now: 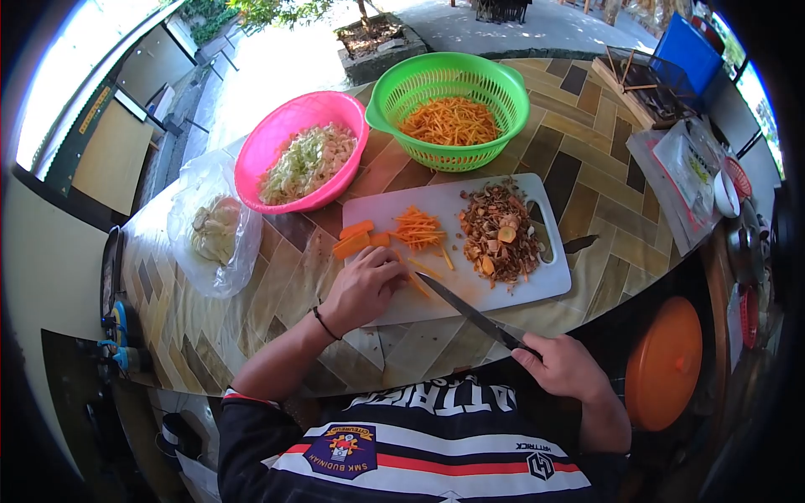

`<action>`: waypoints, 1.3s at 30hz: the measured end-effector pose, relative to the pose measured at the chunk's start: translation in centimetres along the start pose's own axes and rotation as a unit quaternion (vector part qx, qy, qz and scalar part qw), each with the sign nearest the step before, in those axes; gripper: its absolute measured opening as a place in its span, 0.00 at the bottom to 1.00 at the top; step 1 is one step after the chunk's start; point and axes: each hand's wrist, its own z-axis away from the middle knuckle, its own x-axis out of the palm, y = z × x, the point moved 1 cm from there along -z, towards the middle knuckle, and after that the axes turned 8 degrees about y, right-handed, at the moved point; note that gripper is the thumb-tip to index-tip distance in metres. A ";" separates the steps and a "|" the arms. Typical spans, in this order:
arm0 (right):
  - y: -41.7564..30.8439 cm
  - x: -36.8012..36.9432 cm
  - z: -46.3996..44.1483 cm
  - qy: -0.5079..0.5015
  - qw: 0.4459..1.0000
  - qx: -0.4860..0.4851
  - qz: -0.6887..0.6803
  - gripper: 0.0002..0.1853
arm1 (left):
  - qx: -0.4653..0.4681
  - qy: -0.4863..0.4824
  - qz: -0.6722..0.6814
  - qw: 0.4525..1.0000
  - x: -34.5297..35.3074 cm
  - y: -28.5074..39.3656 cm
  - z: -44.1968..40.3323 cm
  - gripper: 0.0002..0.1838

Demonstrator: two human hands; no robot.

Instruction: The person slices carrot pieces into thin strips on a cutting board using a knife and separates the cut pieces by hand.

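Observation:
My right hand [555, 362] grips the handle of a knife [474, 314], whose blade lies over the front of the white cutting board [537, 283]. The tip points toward my left hand [366, 287], which rests on the board with fingers curled down over carrot pieces; what its fingertips press is partly hidden. Just behind that hand lie flat carrot slices [355, 241]. A small pile of carrot strips [418, 228] sits right of them. Brown and orange chopped scraps [496, 235] cover the board's right part, beside its handle slot.
Behind the board stand a pink bowl [248, 168] of shredded pale vegetable and a green colander [511, 109] of carrot strips. A plastic bag [214, 239] with pale pieces lies left. Plastic packets [688, 168] lie at the right edge, an orange lid [664, 362] below it.

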 end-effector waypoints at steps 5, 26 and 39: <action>-1.1 -0.9 0.4 -0.008 0.998 0.000 0.058 0.19 | 0.038 -0.037 -0.010 0.999 -0.2 -0.3 -0.2 0.06; -8.1 -4.8 0.0 -0.074 0.975 0.023 0.207 0.18 | 0.098 -0.079 0.087 0.988 -1.0 -1.8 -1.2 0.06; -11.0 -4.4 -0.2 -0.086 0.967 0.073 0.229 0.18 | 0.122 -0.113 0.055 0.985 -0.8 -2.2 -1.5 0.06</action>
